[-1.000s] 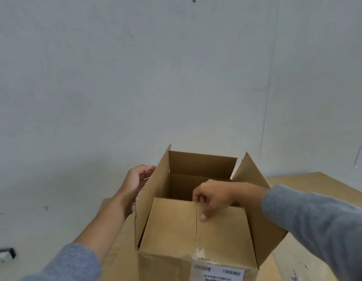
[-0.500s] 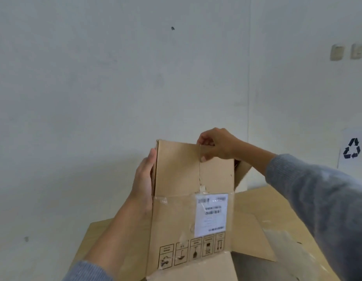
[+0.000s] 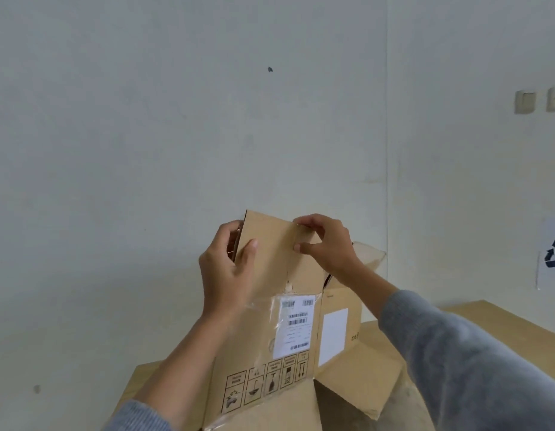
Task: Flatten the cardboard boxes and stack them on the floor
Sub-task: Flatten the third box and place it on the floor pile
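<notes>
A brown cardboard box (image 3: 263,340) is held up in front of me, tipped so its labelled side and closed flaps face me. A white shipping label (image 3: 294,325) and handling symbols show on it. My left hand (image 3: 228,275) grips the upper left edge, thumb on the front face and fingers wrapped behind. My right hand (image 3: 327,244) pinches a strip of clear tape at the top of the centre seam. Loose lower flaps hang toward me.
A wooden table (image 3: 487,318) lies below and to the right of the box. A white wall fills the background, with a recycling sign (image 3: 554,253) and wall switches (image 3: 525,102) at the right.
The box was tilted up from the table, so its closed flaps now face me. My left hand shifted from flat on the side to gripping the edge. My right hand moved to the seam's top.
</notes>
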